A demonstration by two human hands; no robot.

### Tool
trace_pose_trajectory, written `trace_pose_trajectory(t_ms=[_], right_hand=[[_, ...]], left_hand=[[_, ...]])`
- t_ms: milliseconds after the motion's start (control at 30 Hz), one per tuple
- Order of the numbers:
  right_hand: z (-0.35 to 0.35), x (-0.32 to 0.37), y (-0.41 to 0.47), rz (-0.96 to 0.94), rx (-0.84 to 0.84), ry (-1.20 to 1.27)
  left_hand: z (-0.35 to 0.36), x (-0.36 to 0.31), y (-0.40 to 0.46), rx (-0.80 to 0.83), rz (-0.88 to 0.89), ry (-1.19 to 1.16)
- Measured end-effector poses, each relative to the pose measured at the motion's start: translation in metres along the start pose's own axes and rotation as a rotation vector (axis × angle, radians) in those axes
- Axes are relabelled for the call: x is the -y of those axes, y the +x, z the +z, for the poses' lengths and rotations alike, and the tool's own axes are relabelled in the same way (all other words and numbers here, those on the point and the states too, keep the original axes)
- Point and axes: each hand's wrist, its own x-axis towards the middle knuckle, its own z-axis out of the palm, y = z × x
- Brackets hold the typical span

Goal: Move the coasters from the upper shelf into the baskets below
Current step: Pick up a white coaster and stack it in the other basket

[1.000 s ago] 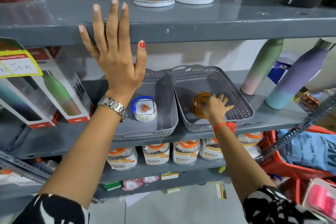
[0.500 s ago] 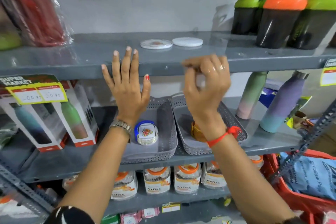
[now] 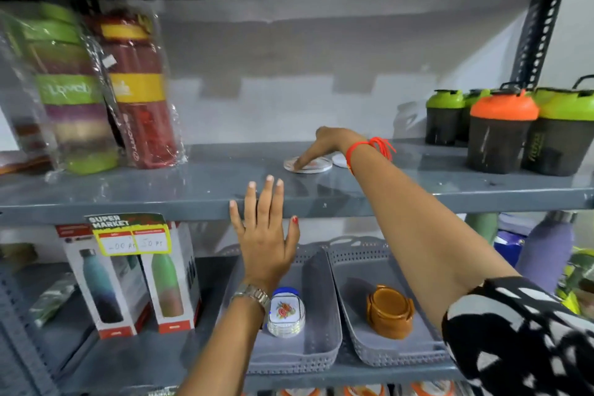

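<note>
Two round coasters (image 3: 310,165) lie side by side on the upper shelf (image 3: 193,193), the right hand (image 3: 324,143) touching the left one. Shaker bottles (image 3: 501,132) stand at far right, wrapped bottles (image 3: 96,90) at left. The left hand (image 3: 265,231) rests flat on the shelf's near edge. Below, two baskets (image 3: 321,360) sit side by side, each holding a coaster set (image 3: 390,310).

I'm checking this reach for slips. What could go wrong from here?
The right hand has only fingertips pressed on the flat coaster, so it may slide rather than lift. A second coaster lies half hidden behind the wrist and could get knocked. The shakers stand close to that forearm.
</note>
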Motion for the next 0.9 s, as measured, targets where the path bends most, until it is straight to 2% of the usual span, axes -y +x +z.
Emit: trace_pose_trajectory(t_ms=[133, 233, 467, 633, 900], right_hand=[[0.008, -0.005, 0.010, -0.005, 0.064, 0.010], [0.011, -0.006, 0.013, -0.031, 0.018, 0.049], [0.012, -0.007, -0.018, -0.108, -0.369, 0.006], [0.018, -0.013, -0.063, -0.217, -0.641, 0.168], [0.039, -0.020, -0.133, -0.306, -0.871, 0.398]], left_hand=[[0.002, 0.000, 0.000, 0.016, 0.003, 0.002], [0.002, 0.000, -0.001, 0.009, 0.010, 0.008], [0.003, -0.001, 0.000, -0.024, 0.005, 0.009], [0.004, -0.003, 0.002, -0.047, 0.000, 0.008], [0.006, -0.002, 0.002, -0.094, -0.005, 0.009]])
